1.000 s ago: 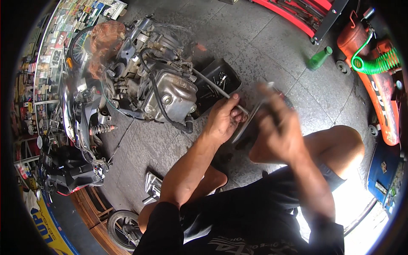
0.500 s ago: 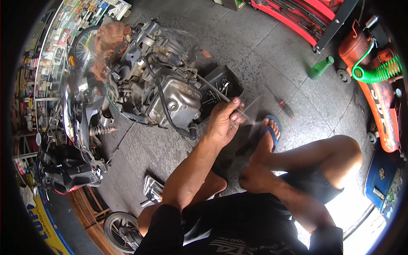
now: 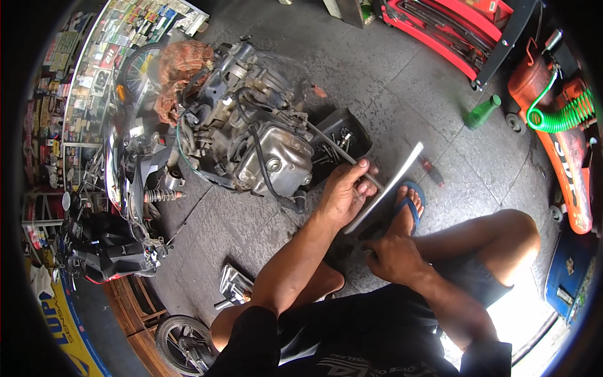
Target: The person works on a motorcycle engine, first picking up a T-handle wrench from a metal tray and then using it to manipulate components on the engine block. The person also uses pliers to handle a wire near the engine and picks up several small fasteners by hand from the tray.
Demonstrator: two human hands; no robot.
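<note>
My left hand (image 3: 347,193) is closed around the shaft of a T-handle wrench (image 3: 340,151). Its shaft slants up-left to the side of a dirty motorcycle engine (image 3: 271,157); the engine hides its far end. Beyond my fist, the crossbar (image 3: 402,168) is smeared by motion. My right hand (image 3: 394,259) hangs low beside my sandalled foot (image 3: 408,207), its fingers curled, with nothing visible in them and apart from the crossbar. Behind the shaft sits a black tray (image 3: 353,125) with several bolts in it.
A red-handled screwdriver (image 3: 432,173) lies on the tiled floor past my foot. Farther right stand a green bottle (image 3: 482,113) and an orange wheeled machine (image 3: 559,151) with a green coiled hose. A red tool cart (image 3: 433,44) is at the back; a partly stripped motorcycle (image 3: 119,245) stands left.
The wrench's crossbar has turned and now shows as a clearer slanted streak. My left hand keeps its hold on the shaft. The whole view has shifted slightly.
</note>
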